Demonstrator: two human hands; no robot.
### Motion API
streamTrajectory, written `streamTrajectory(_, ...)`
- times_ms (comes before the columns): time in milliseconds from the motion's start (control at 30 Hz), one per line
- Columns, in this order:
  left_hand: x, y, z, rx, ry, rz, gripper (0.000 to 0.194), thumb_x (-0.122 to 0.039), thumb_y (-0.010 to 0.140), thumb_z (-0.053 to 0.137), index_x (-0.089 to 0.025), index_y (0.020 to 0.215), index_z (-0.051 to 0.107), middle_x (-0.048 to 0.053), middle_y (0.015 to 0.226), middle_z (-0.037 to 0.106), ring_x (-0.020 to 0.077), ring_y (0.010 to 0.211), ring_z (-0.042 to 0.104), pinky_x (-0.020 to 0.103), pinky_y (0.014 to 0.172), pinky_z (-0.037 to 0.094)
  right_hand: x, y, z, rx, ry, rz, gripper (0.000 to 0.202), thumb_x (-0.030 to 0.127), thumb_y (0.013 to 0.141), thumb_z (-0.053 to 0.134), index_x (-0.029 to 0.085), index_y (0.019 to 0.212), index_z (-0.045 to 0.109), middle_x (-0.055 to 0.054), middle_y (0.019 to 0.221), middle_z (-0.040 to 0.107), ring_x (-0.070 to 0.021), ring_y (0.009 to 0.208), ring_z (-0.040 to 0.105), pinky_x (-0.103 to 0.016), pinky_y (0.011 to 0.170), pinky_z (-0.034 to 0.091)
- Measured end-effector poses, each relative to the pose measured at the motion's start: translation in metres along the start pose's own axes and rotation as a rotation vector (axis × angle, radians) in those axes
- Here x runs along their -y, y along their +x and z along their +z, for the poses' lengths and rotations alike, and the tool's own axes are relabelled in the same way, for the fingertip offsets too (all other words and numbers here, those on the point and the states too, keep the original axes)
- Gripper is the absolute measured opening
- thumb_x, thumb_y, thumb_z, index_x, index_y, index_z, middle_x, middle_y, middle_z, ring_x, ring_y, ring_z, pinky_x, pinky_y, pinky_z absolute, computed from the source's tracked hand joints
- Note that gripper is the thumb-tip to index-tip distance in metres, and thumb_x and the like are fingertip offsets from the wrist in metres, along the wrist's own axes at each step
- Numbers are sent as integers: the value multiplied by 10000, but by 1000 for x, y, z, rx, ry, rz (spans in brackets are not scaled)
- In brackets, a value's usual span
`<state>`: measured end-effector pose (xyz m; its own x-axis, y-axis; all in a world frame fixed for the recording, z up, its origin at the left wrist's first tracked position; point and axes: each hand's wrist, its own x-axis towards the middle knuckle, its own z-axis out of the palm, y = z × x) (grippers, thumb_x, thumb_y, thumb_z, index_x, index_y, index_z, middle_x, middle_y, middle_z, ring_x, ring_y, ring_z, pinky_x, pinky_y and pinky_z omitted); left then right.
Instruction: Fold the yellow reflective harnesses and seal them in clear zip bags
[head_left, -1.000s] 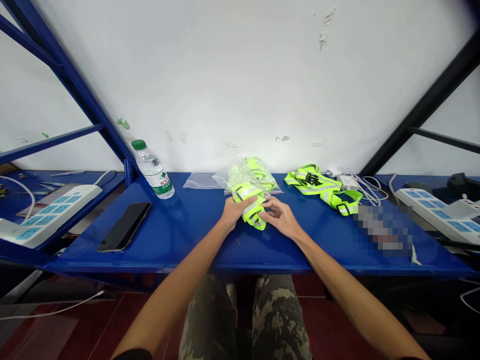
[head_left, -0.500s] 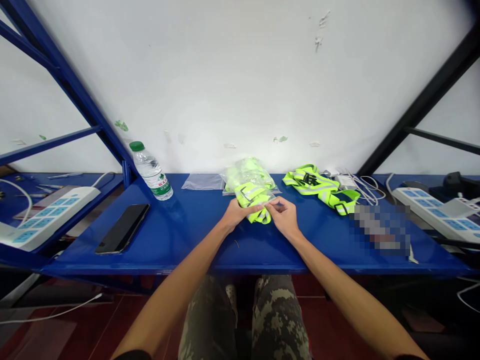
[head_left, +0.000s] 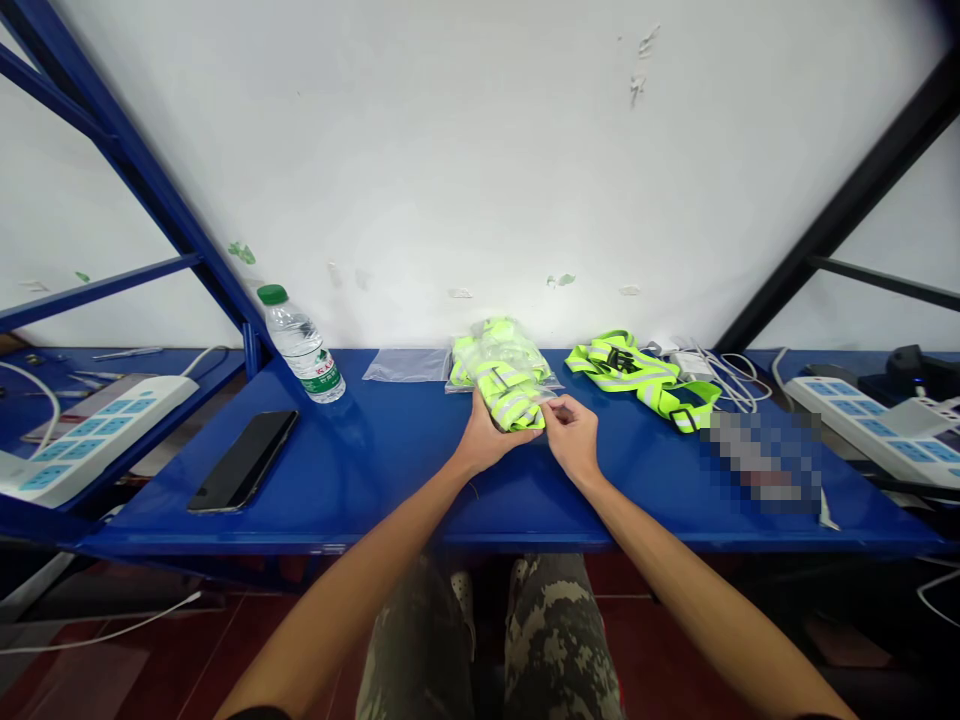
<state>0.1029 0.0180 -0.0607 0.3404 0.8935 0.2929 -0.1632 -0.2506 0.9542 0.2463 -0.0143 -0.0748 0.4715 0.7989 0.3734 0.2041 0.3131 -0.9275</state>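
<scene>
On a clock laid flat on the blue table point(head_left: 405, 460), with its middle at the table's middle, the camouflage trousers point(head_left: 556, 640) are nearest, at six o'clock. A black phone point(head_left: 244, 460) lies flat at nine o'clock.

The left hand point(head_left: 486, 440) holds a bundle of reflective strap point(head_left: 514, 405) from the left, its thumb along the near end. Its other fingers are mostly hidden, so I cannot tell how they sit. The right hand point(head_left: 574, 432) is on the bundle's right side. Its thumb and finger are pressed together at the edge, but I cannot tell if they pinch strap or clear plastic.

The bundle is a bit toward twelve o'clock. It is bright yellow-green with shiny silver stripes, folded over and over into a soft lump. A black buckle part shows on it.

A loose reflective strap point(head_left: 637, 372) with black buckles lies tangled at two o'clock. A white cable point(head_left: 729, 378) is just beside it.

A water bottle point(head_left: 304, 350) with a green cap stands at ten o'clock. A flat clear bag point(head_left: 407, 365) lies at eleven. More yellow-green straps in clear plastic point(head_left: 504, 335) lie at twelve, just past the bundle. Farthest is the white wall point(head_left: 450, 150).
</scene>
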Motion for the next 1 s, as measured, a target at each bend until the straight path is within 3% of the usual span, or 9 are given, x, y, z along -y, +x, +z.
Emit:
streamTrajectory(167, 2, 6, -2, -45, 95, -197, 747, -410, 683, 783, -147, 1281, 422, 64, 800, 707, 171, 551, 666, 259, 500, 525, 1, -1, -1, 58, 0, 13, 255, 452, 805, 651, 199, 780, 661, -17, 623, 642, -172, 536, 597, -297, 525, 485)
streamTrajectory(300, 4, 6, -3, -114, 249, -197, 644, -419, 760, 698, -142, 1290, 459, 23, 664, 672, 155, 454, 625, 230, 449, 483, 4, -3, 1, 61, -12, -5, 262, 456, 793, 672, 194, 803, 661, -34, 670, 658, -180, 568, 620, -306, 540, 499)
streamTrajectory(400, 3, 3, -5, -209, 427, -109, 710, -390, 786, 665, -167, 1398, 382, 74, 879, 703, 177, 623, 683, 300, 629, 554, 4, -3, 1, 72, -63, -5, 271, 470, 796, 666, 205, 772, 613, -30, 639, 644, -185, 555, 620, -306, 521, 489)
streamTrajectory(467, 0, 0, -6, -312, 587, 25, 864, -352, 763, 685, -176, 1491, 254, 153, 1191, 629, 250, 969, 678, 386, 868, 536, 4, -4, 0, 65, -102, -21, 282, 471, 798, 660, 221, 748, 542, -16, 623, 620, -179, 538, 612, -297, 501, 475)
streamTrajectory(533, -4, -2, -7, -358, 783, 205, 913, -309, 754, 685, -172, 1523, 213, 204, 1450, 416, 327, 1312, 463, 468, 1072, 396, 3, -4, -1, 70, -133, -52, 267, 451, 806, 648, 230, 804, 499, 5, 642, 603, -166, 524, 603, -287, 494, 466)
streamTrajectory(600, -7, -1, -9, -273, 980, 378, 787, -250, 793, 627, -185, 1506, 301, 177, 1554, 278, 351, 1454, 226, 523, 1162, 236, 2, -4, -2, 118, -158, -87, 233, 414, 835, 606, 233, 938, 503, 24, 664, 594, -156, 516, 595, -280, 502, 463)
streamTrajectory(667, -7, 1, -10, -92, 1120, 499, 629, -180, 847, 525, -211, 1463, 402, 125, 1557, 321, 328, 1481, 165, 545, 1182, 154, 0, -4, -2, 166, -170, -108, 207, 383, 860, 555, 238, 1002, 513, 31, 659, 593, -153, 510, 589, -276, 506, 458)
streamTrajectory(767, -1, 7, -15, 113, 1187, 563, 540, -117, 894, 395, -215, 1420, 471, 82, 1488, 456, 273, 1456, 270, 509, 1180, 206, -2, -3, -3, 174, -147, -84, 149, 380, 855, 546, 239, 902, 540, 9, 664, 626, -162, 525, 602, -278, 515, 465)
streamTrajectory(1000, 1, 16, -19, 35, 1285, 497, 508, -113, 885, 410, -227, 1359, 554, 81, 1343, 588, 268, 1250, 493, 411, 1027, 413, -3, -2, -5, 224, 19, 9, 232, 457, 851, 576, 230, 870, 533, -13, 716, 665, -152, 538, 617, -279, 512, 494)
